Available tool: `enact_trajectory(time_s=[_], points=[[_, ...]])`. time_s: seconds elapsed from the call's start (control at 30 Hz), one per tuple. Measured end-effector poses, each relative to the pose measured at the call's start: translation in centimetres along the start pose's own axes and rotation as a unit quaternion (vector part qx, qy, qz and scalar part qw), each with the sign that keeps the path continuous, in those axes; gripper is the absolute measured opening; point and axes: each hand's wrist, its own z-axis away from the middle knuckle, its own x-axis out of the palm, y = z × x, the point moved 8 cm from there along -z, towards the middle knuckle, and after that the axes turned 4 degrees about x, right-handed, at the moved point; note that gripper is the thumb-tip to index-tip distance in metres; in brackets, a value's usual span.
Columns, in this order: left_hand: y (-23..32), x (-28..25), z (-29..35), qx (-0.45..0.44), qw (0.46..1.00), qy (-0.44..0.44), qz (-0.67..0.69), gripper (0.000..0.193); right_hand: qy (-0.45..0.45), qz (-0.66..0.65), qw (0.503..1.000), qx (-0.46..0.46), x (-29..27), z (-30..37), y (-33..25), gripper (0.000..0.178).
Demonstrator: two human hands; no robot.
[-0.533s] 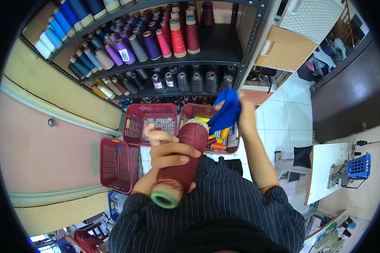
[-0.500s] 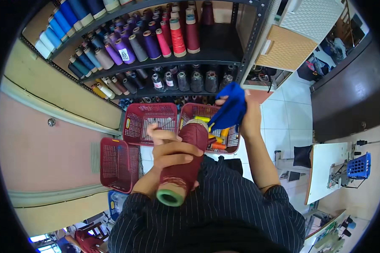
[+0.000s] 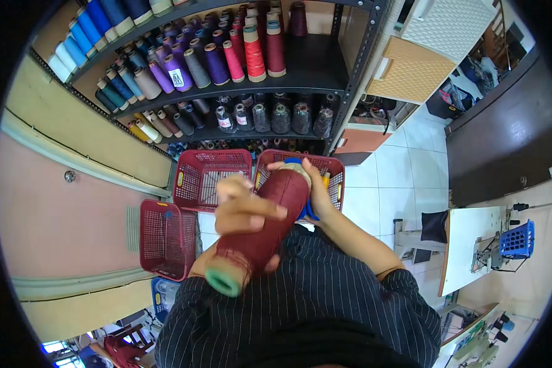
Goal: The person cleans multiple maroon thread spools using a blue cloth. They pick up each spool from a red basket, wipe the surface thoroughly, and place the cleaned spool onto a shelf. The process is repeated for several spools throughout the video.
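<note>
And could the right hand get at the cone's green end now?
Probably yes, after shifting: nothing covers the green end, but the right hand is with the blue cloth at the far end of the maroon cone, and the left hand grips its middle.

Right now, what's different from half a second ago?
Right hand, with the cloth, came down and left from beside the spool to grip its far end. The spool's green end shifted slightly left. Nothing let go. Unchanged: left hand on the spool, baskets, shelves.

Brightly lit; left hand blurred; edges bend, corners black.
</note>
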Motion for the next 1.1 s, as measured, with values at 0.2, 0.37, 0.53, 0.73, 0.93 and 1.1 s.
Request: enact_trajectory(time_s=[0.2, 0.37, 0.53, 0.73, 0.93, 1.1], points=[[-8.6, 1.4, 5.5, -0.256, 0.893, 0.33, 0.168, 0.076, 0.195, 0.055, 0.962, -0.185, -3.3, 1.7, -4.3, 0.055], [-11.6, 1.9, 9.1, -0.432, 0.723, 0.463, 0.277, 0.049, 0.216, 0.319, 0.875, -0.292, -1.5, 3.0, -5.7, 0.038], [-11.0, -0.5, 8.3, -0.429, 0.711, 0.491, 0.263, 0.055, 0.253, 0.541, 0.759, -0.258, -0.4, 4.2, -8.6, 0.042], [-9.9, 1.7, 7.5, -0.442, 0.77, 0.381, 0.255, 0.053, 0.138, 0.478, 0.779, -0.382, 4.5, 6.2, -11.8, 0.044], [-8.1, 1.7, 7.8, -0.402, 0.837, 0.328, 0.176, 0.049, 0.062, 0.564, 0.789, -0.238, 4.8, 0.8, -4.7, 0.06], [-8.5, 0.3, 8.0, -0.362, 0.886, 0.227, 0.181, 0.058, 0.178, 0.504, 0.826, -0.179, 0.8, 0.1, -6.9, 0.061]])
